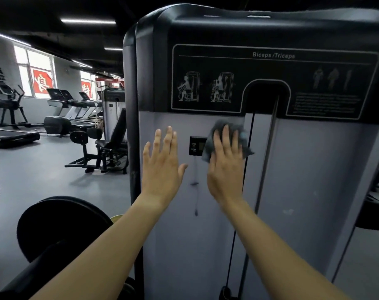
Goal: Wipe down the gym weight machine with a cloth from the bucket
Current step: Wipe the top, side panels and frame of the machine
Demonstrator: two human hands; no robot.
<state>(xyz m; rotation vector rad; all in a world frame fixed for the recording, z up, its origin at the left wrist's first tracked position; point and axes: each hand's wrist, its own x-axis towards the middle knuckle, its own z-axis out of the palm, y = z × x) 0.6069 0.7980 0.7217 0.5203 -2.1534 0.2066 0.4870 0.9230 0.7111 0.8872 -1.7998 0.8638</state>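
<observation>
While the right hand (225,161) pressed a dark grey cloth (227,137) flat against the pale front panel of the weight machine (314,161), the wiping was plainly under way rather than just begun or finished. That hand lay open, palm and straight fingers spread over the cloth, holding it to the panel by pressure rather than by a closed grip; the cloth bunched out above and to the right of the fingertips. It sat just below the black instruction placard (275,83) marked "Biceps / Triceps", beside the small black display unit (197,146) and close to the cable slot (268,135). The left hand (162,163) was open and empty, fingers extended, held flat at or against the panel to the left of the display; whether it actually touched could not be told.

Judged from this, the cloth had already been fetched, since no bucket was in view. How much of the panel was already clean could not be read from the surface. A dark streak (195,191) below the display, the lower panel, the placard and the machine's sides all appeared left to do.
</observation>
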